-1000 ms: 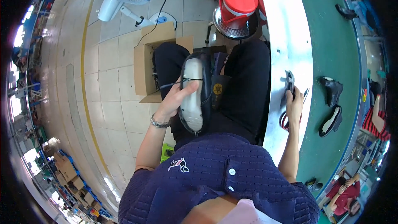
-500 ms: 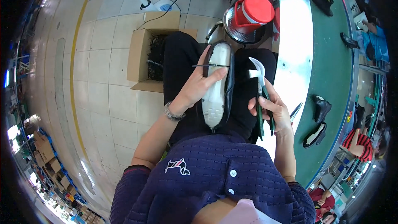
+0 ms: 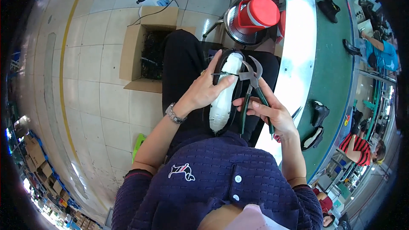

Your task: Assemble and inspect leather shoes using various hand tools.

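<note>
1. Landmark: the shoe point(image 3: 220, 106), a long, rounded form with a dark, smooth upper and a matte white face turned up, located over the person's lap.
2. A thin black band point(image 3: 225, 73) crosses the shoe's white face.
3. The left hand point(image 3: 204, 92) grips the shoe from its left side; the fingers wrap its edge and the thumb presses the white face.
4. The right hand point(image 3: 275, 113), right of the shoe, holds the pliers point(image 3: 254, 82), fingers closed around slim green handles. The curved metal jaws stand parted, beside the band; contact cannot be determined.
5. Left of the shoe: an open cardboard box point(image 3: 129, 57) containing tangled black material.
6. Right of the shoe: a glossy, sheet-metal table point(image 3: 298, 55).
</note>
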`<action>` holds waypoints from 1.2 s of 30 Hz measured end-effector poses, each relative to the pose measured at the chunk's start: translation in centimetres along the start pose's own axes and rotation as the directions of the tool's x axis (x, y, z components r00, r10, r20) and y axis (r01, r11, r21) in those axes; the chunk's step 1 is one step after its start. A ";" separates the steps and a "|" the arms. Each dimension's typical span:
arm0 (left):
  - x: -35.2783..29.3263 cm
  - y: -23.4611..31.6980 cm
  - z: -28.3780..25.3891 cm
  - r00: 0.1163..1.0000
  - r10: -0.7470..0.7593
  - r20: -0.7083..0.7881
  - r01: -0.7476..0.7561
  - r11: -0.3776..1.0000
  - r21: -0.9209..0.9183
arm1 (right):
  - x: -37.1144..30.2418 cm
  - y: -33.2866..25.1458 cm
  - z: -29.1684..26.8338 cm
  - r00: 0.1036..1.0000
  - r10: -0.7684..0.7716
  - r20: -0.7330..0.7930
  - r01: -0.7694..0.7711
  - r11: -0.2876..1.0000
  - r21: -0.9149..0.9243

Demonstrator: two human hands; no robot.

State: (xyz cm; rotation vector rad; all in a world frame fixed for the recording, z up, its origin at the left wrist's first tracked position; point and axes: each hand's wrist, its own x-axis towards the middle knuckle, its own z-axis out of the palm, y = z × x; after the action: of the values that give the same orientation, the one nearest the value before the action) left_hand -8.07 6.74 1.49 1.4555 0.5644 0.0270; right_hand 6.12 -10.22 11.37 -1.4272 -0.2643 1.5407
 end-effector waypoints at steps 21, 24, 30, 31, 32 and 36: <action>3.0 1.2 -0.1 0.842 0.446 -0.304 -0.280 0.842 0.461 | 4.1 -3.8 0.3 0.978 0.210 -0.015 -0.207 0.946 -0.249; 3.1 0.8 -0.1 0.820 0.487 -0.302 -0.310 0.820 0.481 | 3.8 -1.9 0.5 0.996 0.066 -0.062 -0.084 0.928 -0.362; 2.5 2.2 0.1 0.818 0.472 -0.327 -0.297 0.836 0.462 | 3.7 -0.2 0.7 0.992 -0.089 -0.093 0.029 0.858 -0.512; 2.3 2.3 0.1 0.746 0.561 -0.359 -0.373 0.798 0.472 | 3.6 -0.1 0.8 0.989 -0.109 -0.100 0.039 0.844 -0.535; 2.1 2.2 -0.1 0.747 0.563 -0.355 -0.376 0.797 0.473 | 3.6 -0.3 0.8 0.988 -0.111 -0.103 0.040 0.845 -0.533; 1.5 1.6 -1.0 0.852 0.481 -0.206 -0.338 0.806 0.486 | 3.2 -3.4 0.5 0.998 -0.028 -0.060 -0.023 0.700 -0.714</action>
State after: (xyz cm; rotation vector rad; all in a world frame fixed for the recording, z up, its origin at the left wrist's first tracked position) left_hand -6.68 8.36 2.45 2.0176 0.5189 0.5290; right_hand 7.95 -5.90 11.90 -2.0712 -0.9102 1.4373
